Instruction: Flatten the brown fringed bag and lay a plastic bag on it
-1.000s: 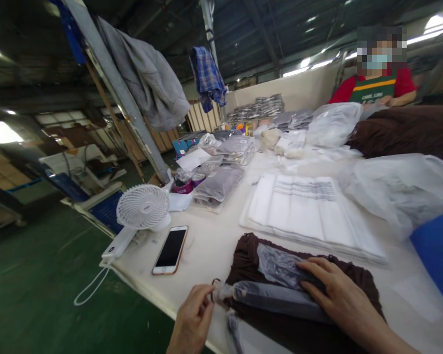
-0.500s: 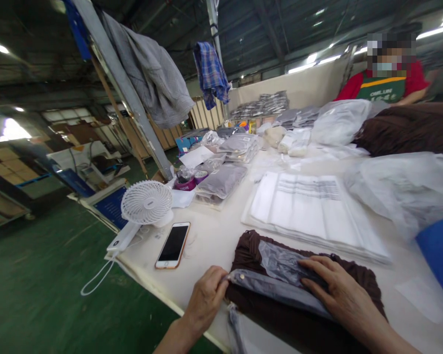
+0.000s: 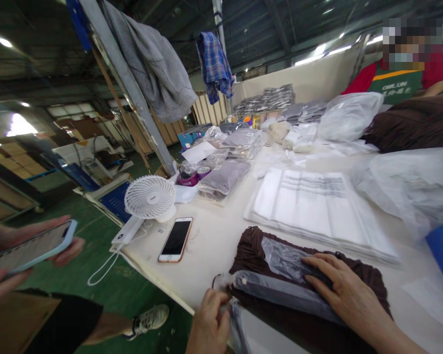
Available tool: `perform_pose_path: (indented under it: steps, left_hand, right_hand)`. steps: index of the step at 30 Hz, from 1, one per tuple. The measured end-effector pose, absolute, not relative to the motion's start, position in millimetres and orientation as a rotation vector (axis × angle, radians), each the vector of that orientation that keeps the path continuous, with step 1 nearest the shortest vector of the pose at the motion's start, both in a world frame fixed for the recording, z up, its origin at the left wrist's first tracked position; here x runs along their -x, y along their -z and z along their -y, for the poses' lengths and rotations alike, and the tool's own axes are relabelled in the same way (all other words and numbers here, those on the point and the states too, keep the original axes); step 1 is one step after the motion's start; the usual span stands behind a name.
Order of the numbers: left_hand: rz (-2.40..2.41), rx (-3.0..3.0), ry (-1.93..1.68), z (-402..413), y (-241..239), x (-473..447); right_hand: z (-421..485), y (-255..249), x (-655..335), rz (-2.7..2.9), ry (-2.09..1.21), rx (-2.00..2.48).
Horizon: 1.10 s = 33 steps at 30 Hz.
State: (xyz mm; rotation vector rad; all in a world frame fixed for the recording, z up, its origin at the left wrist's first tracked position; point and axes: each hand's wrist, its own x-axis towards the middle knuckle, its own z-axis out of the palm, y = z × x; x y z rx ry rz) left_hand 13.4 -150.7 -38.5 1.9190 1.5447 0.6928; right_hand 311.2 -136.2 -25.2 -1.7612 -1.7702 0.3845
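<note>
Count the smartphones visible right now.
2. One smartphone lies on the table beside the white fan; another phone is held by a bystander at far left.

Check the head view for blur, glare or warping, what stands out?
Head view: strong wide-angle warp, the gray post leans and the table edge bends; ceiling lights blow out to white streaks; the bystander's phone at left is motion-smeared; right hand and plastic bag are fairly sharp.
</note>
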Motion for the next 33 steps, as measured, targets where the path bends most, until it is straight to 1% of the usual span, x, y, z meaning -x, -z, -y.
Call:
perform_pose_path:
  steps: [3,9,15,20,26,28,31,33]
  left_hand:
    - [-1.579,-1.811,-0.642,149.2,37.7,-21.1]
    - [-1.546,-1.633,-0.693,142.8,33.9,-23.3]
    - [-1.506,-1.596,-0.836,143.7,39.7,-24.2]
    - [-1.43,-1.396,-0.892,141.9,39.9,-18.8]
    - [-1.498,-1.403,-0.957,140.6,25.0,-19.5]
    - [-1.518,-1.348,-0.926,141.8,16.7,-22.6]
    - [-1.531,-1.233,-0.782,142.6,9.7,-25.3]
    - [-1.559,-1.319,-0.768,142.8,11.0,-24.8]
  right_hand:
    - [135.8,24.7,-310.9,1.762,-0.403,1.768]
    - [135.5,26.6,-310.9,1.792,-0.349,1.75]
    - [135.7,24.5,-311.0,1.777,-0.337,1.722]
    - [135.6,22.7,-311.1,1.773,-0.37,1.734]
    - [136.0,23.2,-311.3,1.76,-0.382,1.738]
    - [136.3,23.2,-311.3,1.765,-0.38,1.735]
    - [136.2,23.0,-310.8,1.778,-0.351,1.735]
    - [135.6,24.0,-310.9,1.788,-0.323,1.734]
